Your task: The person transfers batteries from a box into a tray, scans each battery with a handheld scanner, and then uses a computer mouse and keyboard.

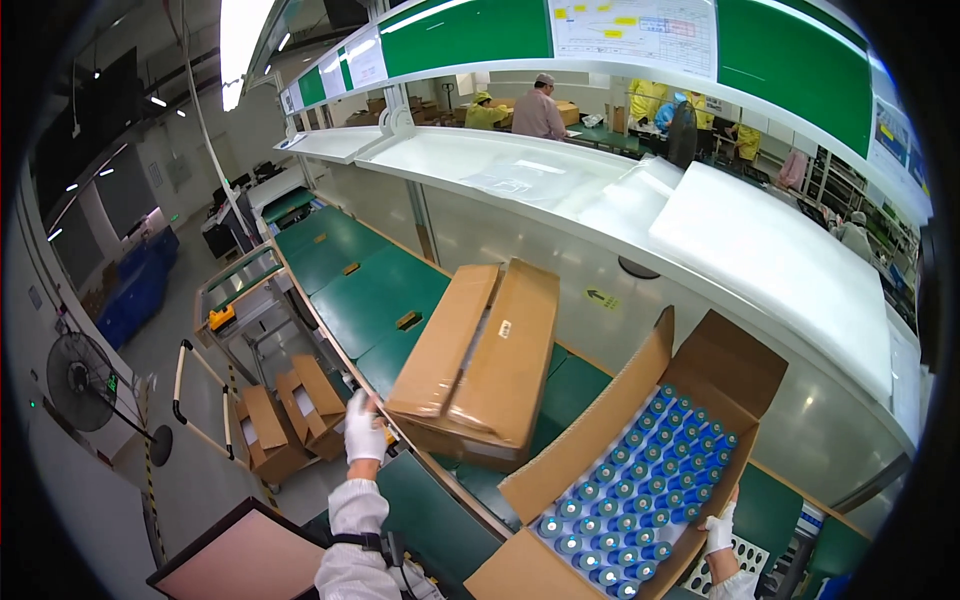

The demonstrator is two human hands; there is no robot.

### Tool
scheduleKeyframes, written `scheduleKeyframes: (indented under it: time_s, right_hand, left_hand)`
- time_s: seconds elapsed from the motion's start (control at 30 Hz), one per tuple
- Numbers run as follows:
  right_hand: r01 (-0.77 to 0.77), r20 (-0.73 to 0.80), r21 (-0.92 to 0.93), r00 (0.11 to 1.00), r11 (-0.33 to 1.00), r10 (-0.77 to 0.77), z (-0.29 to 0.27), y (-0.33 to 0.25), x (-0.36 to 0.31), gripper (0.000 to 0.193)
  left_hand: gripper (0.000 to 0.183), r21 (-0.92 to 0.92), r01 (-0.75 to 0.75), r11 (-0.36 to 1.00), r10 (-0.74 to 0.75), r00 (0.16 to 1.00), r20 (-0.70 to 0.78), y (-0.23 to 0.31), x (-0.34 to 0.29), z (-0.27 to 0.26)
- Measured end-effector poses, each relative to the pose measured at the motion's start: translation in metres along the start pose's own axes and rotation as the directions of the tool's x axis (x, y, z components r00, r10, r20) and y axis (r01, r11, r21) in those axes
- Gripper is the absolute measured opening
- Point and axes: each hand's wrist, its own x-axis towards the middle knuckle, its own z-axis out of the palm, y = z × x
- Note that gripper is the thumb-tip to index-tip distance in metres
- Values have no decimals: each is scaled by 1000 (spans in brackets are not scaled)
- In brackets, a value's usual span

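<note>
My left hand [365,430], in a white glove, is at the bench's left edge, beside the near left corner of a taped cardboard carton [512,345]. Its fingers look loosely apart, and nothing shows in them. On the right stands an open carton [590,425] with its flaps raised. Rows of blue cylindrical cells [640,470] with pale round tops stand upright inside it. My right hand [720,530], gloved too, is at that carton's right wall, its fingers bent against the cardboard and partly hidden.
Green mats cover the bench [375,310], which runs away to the far left. A white shelf [460,165] with foam sheets [770,260] spans behind it. A white tray with holes [748,555] lies right of the open carton. Smaller cartons [270,430] and a fan [85,380] stand left.
</note>
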Motion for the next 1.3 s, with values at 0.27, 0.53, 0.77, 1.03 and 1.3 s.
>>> scheduleKeyframes:
  time_s: [0.27,0.53,0.77,1.03,1.3]
  right_hand:
    - [76,-33,5,997,997,-76,-8,11,-1,120]
    - [42,26,-40,999,998,-41,-11,1,-6,122]
    - [7,114,-46,993,999,-1,9,-28,-11,128]
    - [-70,117,-80,990,994,80,27,-59,-1,126]
    - [-34,55,95,998,995,28,84,-68,9,113]
  left_hand:
    - [73,157,-203,966,182,974,137,198,-77,51]
    - [36,227,-409,884,450,875,-178,132,-30,83]
    - [56,159,-343,926,366,920,-143,22,26,58]
    - [59,157,-80,984,95,992,-86,54,30,38]
    - [41,204,-56,977,77,993,-94,98,-2,19]
